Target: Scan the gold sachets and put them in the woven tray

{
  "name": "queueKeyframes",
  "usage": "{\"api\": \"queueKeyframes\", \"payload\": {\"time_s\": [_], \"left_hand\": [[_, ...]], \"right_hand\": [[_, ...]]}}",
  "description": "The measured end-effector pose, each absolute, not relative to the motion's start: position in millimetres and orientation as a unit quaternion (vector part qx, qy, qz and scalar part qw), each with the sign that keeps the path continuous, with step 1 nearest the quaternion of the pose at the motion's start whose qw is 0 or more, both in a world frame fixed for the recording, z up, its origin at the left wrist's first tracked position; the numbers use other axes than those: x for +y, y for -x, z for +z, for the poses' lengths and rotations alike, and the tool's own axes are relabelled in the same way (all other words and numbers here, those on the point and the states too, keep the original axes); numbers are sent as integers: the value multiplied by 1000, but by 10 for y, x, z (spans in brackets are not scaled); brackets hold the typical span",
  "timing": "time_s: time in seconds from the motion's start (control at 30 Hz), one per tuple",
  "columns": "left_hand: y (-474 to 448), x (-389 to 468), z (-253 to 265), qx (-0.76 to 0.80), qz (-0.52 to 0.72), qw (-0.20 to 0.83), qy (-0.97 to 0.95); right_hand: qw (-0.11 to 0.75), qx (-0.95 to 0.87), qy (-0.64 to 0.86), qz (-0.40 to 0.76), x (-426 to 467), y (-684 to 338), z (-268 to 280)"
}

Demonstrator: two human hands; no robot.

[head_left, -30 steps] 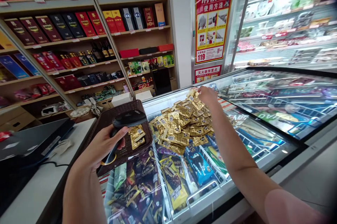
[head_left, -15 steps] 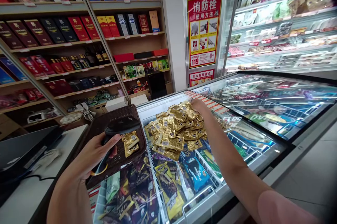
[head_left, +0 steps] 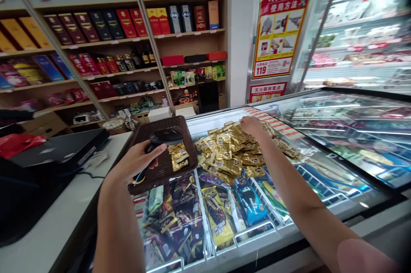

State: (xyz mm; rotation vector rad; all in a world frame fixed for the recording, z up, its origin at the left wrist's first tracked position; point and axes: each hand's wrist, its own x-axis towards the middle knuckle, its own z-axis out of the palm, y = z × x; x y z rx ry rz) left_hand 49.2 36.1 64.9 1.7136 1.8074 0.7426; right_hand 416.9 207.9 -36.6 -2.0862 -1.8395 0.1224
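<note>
My left hand [head_left: 143, 157] is wrapped round the handle of a black barcode scanner [head_left: 165, 137], its head pointing right over a dark brown woven basket [head_left: 189, 136]. A few gold foil packets [head_left: 179, 155] lie in that basket under the scanner. To the right, a large heap of gold foil packets [head_left: 226, 146] is spread on the glass top of a chest freezer [head_left: 221, 114]. At the far upper side of the heap is my right hand [head_left: 252, 126], fingers pinched on a gold packet; the fingertips are partly hidden.
Beneath the glass, wire baskets [head_left: 236, 238] hold ice cream packs [head_left: 218, 217]. A white counter [head_left: 73, 196] with dark equipment [head_left: 67, 146] stands at left. Shelves of boxed bottles [head_left: 111, 25] line the back wall, beside a red fire hydrant poster [head_left: 281, 29]. A lit display fridge [head_left: 353, 46] is at right.
The view has turned left, so the scene sits further right. My left hand still holds the scanner over the basket. My right hand stays at the heap's far side.
</note>
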Motion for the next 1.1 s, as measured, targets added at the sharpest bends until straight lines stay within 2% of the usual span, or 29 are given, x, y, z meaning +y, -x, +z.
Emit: {"api": "queueKeyframes", "payload": {"time_s": [0.1, 0.23, 0.3, 0.43, 0.53, 0.63, 0.77, 0.97, 1.1], "left_hand": [[-312, 363, 616, 698, 273, 231, -620], [-112, 332, 582, 700, 333, 249, -581], [-61, 290, 588, 694, 355, 255, -572], [-33, 183, 634, 693, 350, 242, -582], [-27, 142, 651, 682, 360, 246, -587], [-15, 139, 645, 674, 367, 243, -593], [-7, 143, 640, 668, 371, 246, -596], [7, 201, 602, 655, 390, 249, -597], [24, 265, 552, 644, 399, 247, -605]], "right_hand": [[185, -716, 672, 42, 1926, -3564, -320], [190, -808, 555, 48, 1649, -2477, -356], [155, -857, 491, 36, 1553, -1993, -398], [35, -851, 520, 67, 1537, -1414, -460], [18, -844, 528, 94, 1606, -1293, -462], [46, -838, 533, 112, 1653, -1304, -439], [124, -812, 550, 153, 1685, -1408, -421], [250, -734, 544, 321, 1743, -1768, -384], [304, -672, 499, 455, 1690, -2139, -310]]}}
